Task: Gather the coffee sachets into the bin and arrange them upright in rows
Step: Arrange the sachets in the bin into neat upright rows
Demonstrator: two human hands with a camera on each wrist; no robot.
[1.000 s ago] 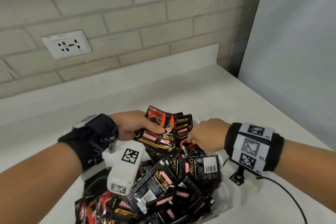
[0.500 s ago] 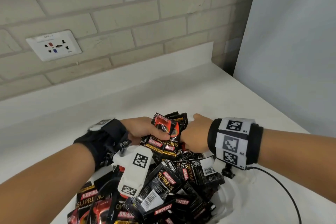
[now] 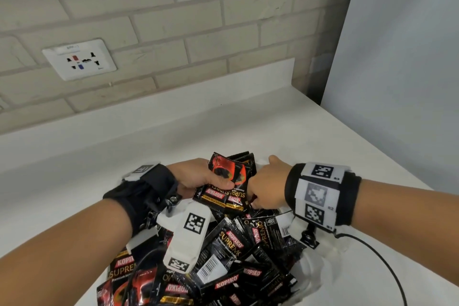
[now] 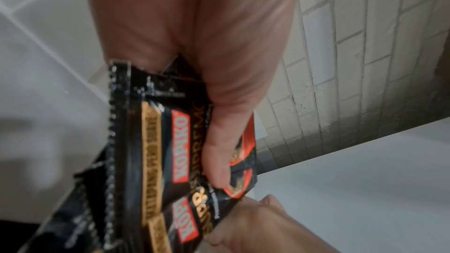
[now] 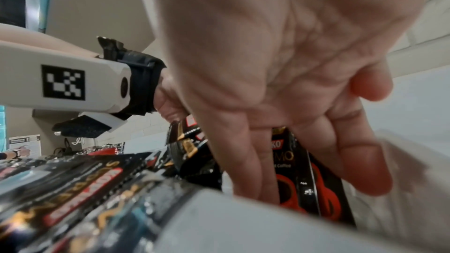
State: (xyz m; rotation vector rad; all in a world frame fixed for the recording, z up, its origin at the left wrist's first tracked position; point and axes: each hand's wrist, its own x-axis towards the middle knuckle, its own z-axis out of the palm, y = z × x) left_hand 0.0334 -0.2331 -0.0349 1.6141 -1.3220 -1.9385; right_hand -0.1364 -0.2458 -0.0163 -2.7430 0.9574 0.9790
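My left hand (image 3: 198, 176): my thumb (image 4: 220, 153) clamps a small stack of sachets (image 3: 228, 186) against my fingers behind it; the stack stands roughly on edge above the far end of the pile; the front packet shows a red cup print and an upside-down KOPIKO logo; in the left wrist view the packets fan out slightly under my thumb

My right hand (image 3: 267, 189): it sits just right of the held stack, knuckles touching it; in the right wrist view my fingers (image 5: 253, 161) point down, fairly straight, with a sachet (image 5: 289, 166) standing between them; whether they pinch it or only press on it I cannot tell

Loose sachets (image 3: 238, 251): a black, red and gold heap near me, lying flat and crossed at all angles; some show barcodes, others the SUPREMO lettering; no rows visible among them

Bin (image 3: 320, 266): only a white rim shows at the right edge of the heap, with sachets piled over it; its inside is hidden

Counter (image 3: 173, 141): white, running to a low white upstand at the far side

Wall (image 3: 154, 15): pale brick, with a white socket plate (image 3: 79, 59) at far left

Wrist gear: black straps with white marker-tagged camera housings on both wrists; a black cable (image 3: 387, 271) trails near right
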